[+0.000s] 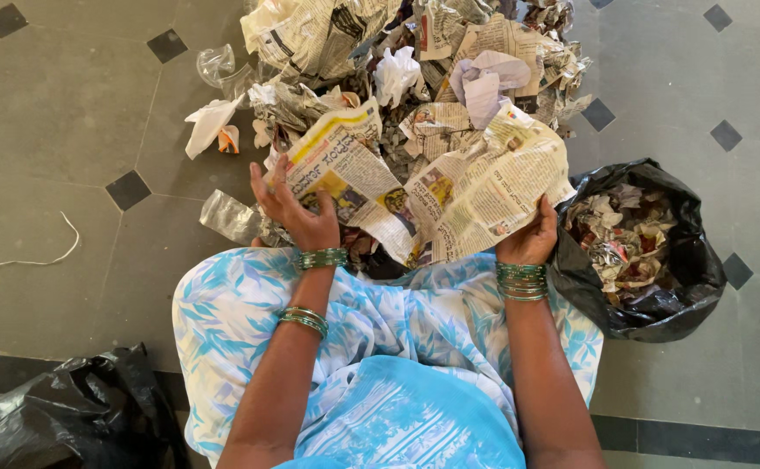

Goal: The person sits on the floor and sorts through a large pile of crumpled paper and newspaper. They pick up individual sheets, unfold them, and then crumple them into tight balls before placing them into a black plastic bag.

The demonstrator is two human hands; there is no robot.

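Both hands held one crumpled printed newspaper sheet (423, 187) above the lap, in front of a heap of crumpled newspaper scraps (415, 61) on the grey tiled floor (59, 122). Left hand (297, 213) gripped its left edge, fingers spread. Right hand (532, 234) clasped the right edge. An open black plastic bag of paper scraps (649, 252) sat just beside the right hand.

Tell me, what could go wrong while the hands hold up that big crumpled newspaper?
The crumpled newspaper hangs between the left hand and right hand; being creased, it might tear or drop bits back onto the paper pile. The black bag beside the right hand looks fairly full, so more scraps could spill onto the floor.
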